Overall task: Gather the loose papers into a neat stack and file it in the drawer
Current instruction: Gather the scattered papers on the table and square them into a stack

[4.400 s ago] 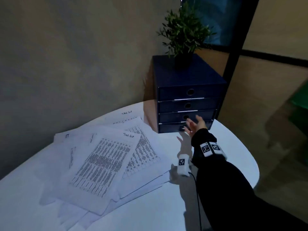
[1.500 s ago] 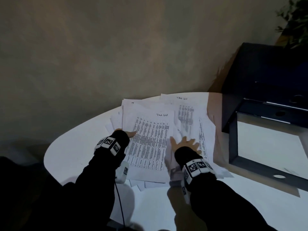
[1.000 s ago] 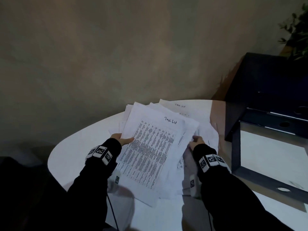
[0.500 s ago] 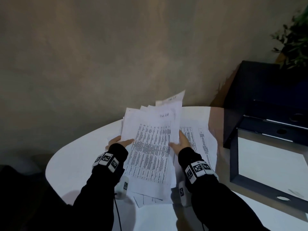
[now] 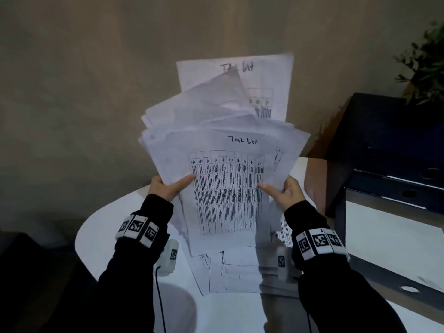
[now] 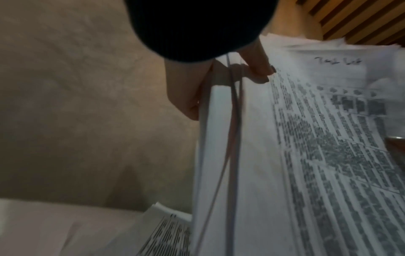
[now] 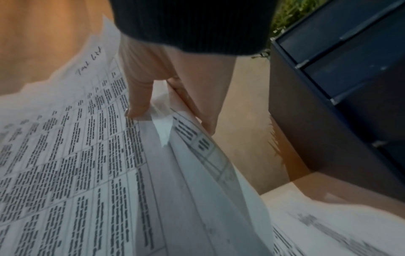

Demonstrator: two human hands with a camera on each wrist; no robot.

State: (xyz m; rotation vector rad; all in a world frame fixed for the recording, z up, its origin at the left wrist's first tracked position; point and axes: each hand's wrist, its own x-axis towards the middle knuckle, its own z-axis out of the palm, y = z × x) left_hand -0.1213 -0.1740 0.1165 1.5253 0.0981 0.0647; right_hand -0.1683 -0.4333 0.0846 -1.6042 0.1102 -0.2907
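— While the sheaf of papers (image 5: 223, 179) is held upright above the white table (image 5: 115, 227) in the head view, how is it gripped?

— It is pinched at both side edges: the left hand (image 5: 165, 186) is curled round the left edge with the thumb laid across the front sheet, and the right hand (image 5: 286, 191) is curled round the right edge in the same manner. The sheets are fanned unevenly, and "Task List" is handwritten on the front one. A few more loose sheets (image 5: 237, 272) are seen flat on the table beneath, at the near side.

— And the drawer?

— A dark drawer unit (image 5: 389, 150) is seen at the right, with its bottom drawer (image 5: 394, 255) pulled out towards the near side. A plant (image 5: 425, 61) is seen at the far right.

— What is shown from the left wrist?

— The paper edges (image 6: 221, 138) are seen clamped between the thumb and the fingers (image 6: 186, 97) behind; the picture is blurred.

— From the right wrist?

— The thumb (image 7: 140, 97) is pressed on the printed table, with the fingers wrapped behind the stack's right edge (image 7: 197, 138). The drawer unit (image 7: 342, 86) is seen just to the right, apart from the papers.
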